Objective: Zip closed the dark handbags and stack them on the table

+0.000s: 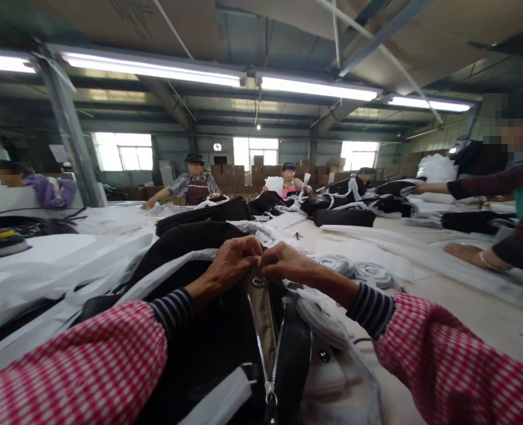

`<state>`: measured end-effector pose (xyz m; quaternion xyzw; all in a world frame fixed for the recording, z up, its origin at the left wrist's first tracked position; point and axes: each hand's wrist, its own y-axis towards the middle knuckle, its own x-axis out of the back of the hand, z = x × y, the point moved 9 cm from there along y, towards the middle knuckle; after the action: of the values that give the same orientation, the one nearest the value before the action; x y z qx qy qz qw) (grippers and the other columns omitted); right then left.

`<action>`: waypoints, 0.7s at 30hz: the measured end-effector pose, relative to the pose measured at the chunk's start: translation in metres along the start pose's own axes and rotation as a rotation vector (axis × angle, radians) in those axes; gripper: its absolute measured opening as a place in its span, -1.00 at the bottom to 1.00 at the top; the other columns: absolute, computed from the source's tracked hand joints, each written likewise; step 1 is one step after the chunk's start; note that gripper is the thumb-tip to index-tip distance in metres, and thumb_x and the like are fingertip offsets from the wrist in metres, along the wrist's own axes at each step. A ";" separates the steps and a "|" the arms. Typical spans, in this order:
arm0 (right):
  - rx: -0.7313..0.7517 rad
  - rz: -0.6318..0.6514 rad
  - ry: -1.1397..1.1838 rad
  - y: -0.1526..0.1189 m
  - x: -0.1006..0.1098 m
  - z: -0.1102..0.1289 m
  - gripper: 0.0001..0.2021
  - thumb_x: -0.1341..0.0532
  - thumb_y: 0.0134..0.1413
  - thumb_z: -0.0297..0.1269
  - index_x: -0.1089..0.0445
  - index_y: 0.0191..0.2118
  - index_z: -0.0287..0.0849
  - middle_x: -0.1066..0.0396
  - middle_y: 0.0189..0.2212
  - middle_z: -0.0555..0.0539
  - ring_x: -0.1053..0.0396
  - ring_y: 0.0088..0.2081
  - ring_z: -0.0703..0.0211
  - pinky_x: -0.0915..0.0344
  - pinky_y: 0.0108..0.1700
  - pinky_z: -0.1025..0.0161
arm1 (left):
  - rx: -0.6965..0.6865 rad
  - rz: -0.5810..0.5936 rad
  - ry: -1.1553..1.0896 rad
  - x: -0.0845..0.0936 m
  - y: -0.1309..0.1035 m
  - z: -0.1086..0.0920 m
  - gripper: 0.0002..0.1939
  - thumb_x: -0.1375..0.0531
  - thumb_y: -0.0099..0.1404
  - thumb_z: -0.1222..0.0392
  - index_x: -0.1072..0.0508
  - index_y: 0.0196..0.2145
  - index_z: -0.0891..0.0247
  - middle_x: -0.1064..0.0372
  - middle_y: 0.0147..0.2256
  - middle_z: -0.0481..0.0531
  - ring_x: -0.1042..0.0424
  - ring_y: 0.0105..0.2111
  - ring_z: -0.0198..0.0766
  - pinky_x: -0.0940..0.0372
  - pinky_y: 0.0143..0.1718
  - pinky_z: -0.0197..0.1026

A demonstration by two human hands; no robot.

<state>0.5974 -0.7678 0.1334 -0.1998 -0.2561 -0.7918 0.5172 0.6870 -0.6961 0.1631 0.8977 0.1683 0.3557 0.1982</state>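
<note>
A black bag (pixel 217 342) lies in front of me, its silver zipper (pixel 261 342) parted over a brown lining, with the zipper pull near the bottom edge. At the upper end of the zipper, my left hand (pixel 235 260) and my right hand (pixel 285 262) meet fingertip to fingertip. Both are closed in a pinch; what they pinch is too small to make out. A small metal ring (pixel 258 282) shows just below the fingers. A white-wrapped strap (pixel 168 268) runs beside my left hand.
White wrapped coils (pixel 321 313) lie right of the bag. More black bags (pixel 343 217) and white sheets (pixel 363 242) cover the table beyond. At the right, a person's hand (pixel 465 254) rests on the table. Other people stand across it. A dark roll (pixel 3 242) sits far left.
</note>
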 end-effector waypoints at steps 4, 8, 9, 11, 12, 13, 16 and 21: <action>0.026 0.054 -0.110 -0.029 0.016 0.003 -0.88 -0.28 -0.11 -0.34 -0.54 -0.42 -0.26 -0.39 -0.53 0.03 -0.23 -0.46 0.28 -0.12 -0.40 0.32 | 0.037 -0.033 -0.056 -0.001 -0.001 0.009 -0.84 -0.24 0.10 0.29 -0.49 -0.29 0.24 -0.47 -0.40 -0.07 -0.42 -0.36 -0.23 -0.22 -0.28 -0.20; -0.029 0.056 -0.166 -0.062 0.030 -0.005 -0.87 -0.28 -0.05 -0.31 -0.54 -0.47 -0.25 -0.38 -0.55 0.02 -0.24 -0.47 0.28 -0.13 -0.38 0.31 | 0.071 -0.060 -0.120 0.001 -0.004 0.021 -0.78 -0.32 0.09 0.22 -0.45 -0.26 0.25 -0.46 -0.39 -0.07 -0.42 -0.34 -0.24 -0.25 -0.26 -0.20; -0.038 0.020 -0.155 -0.068 0.036 -0.007 -0.85 -0.27 -0.02 -0.30 -0.53 -0.48 -0.25 -0.36 -0.57 0.03 -0.22 -0.48 0.29 -0.12 -0.40 0.31 | 0.076 -0.061 -0.131 0.001 -0.004 0.023 -0.78 -0.33 0.09 0.21 -0.44 -0.28 0.25 -0.46 -0.39 -0.08 -0.42 -0.35 -0.25 -0.25 -0.27 -0.21; -0.043 -0.113 -0.127 -0.075 0.051 -0.010 -0.82 -0.27 0.01 -0.26 -0.50 -0.50 -0.24 -0.32 -0.59 0.04 -0.17 -0.52 0.31 -0.08 -0.44 0.32 | 0.091 -0.069 -0.160 0.001 -0.004 0.026 -0.77 -0.34 0.09 0.18 -0.43 -0.29 0.25 -0.45 -0.40 -0.09 -0.39 -0.38 -0.28 -0.24 -0.31 -0.23; -0.040 -0.203 -0.108 -0.077 0.060 -0.010 -0.81 -0.28 0.02 -0.25 -0.48 -0.51 -0.24 -0.31 -0.60 0.05 -0.15 -0.54 0.33 -0.06 -0.46 0.32 | 0.104 -0.072 -0.186 0.000 -0.005 0.026 -0.76 -0.35 0.09 0.17 -0.42 -0.30 0.25 -0.44 -0.42 -0.11 -0.38 -0.41 -0.30 -0.24 -0.35 -0.23; -0.035 -0.293 -0.081 -0.078 0.068 -0.010 -0.81 -0.29 0.02 -0.23 -0.47 -0.51 -0.24 -0.30 -0.62 0.05 -0.13 -0.55 0.34 -0.05 -0.49 0.33 | 0.116 -0.074 -0.218 -0.001 -0.005 0.027 -0.75 -0.36 0.08 0.17 -0.41 -0.30 0.25 -0.43 -0.43 -0.12 -0.37 -0.44 -0.31 -0.23 -0.37 -0.24; -0.012 -0.487 0.063 -0.071 0.077 -0.006 -0.79 -0.33 0.00 -0.17 -0.43 -0.48 -0.21 -0.30 -0.64 0.07 -0.11 -0.61 0.37 -0.03 -0.56 0.36 | 0.144 -0.082 -0.328 -0.002 -0.006 0.028 -0.70 -0.39 0.04 0.17 -0.39 -0.31 0.25 -0.42 -0.47 -0.15 -0.36 -0.50 -0.34 -0.24 -0.41 -0.25; 0.062 -0.437 0.352 -0.031 0.038 0.008 -0.73 -0.35 0.00 -0.09 -0.47 -0.40 -0.23 -0.45 -0.59 -0.01 -0.19 -0.67 0.36 -0.06 -0.66 0.41 | 0.149 -0.128 -0.471 0.007 -0.010 0.026 -0.68 -0.42 0.05 0.18 -0.43 -0.28 0.26 -0.46 -0.45 -0.11 -0.43 -0.45 -0.33 -0.26 -0.36 -0.27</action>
<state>0.5549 -0.7795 0.1559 0.0165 -0.2235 -0.8988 0.3768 0.7088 -0.6908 0.1449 0.9555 0.1996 0.1099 0.1875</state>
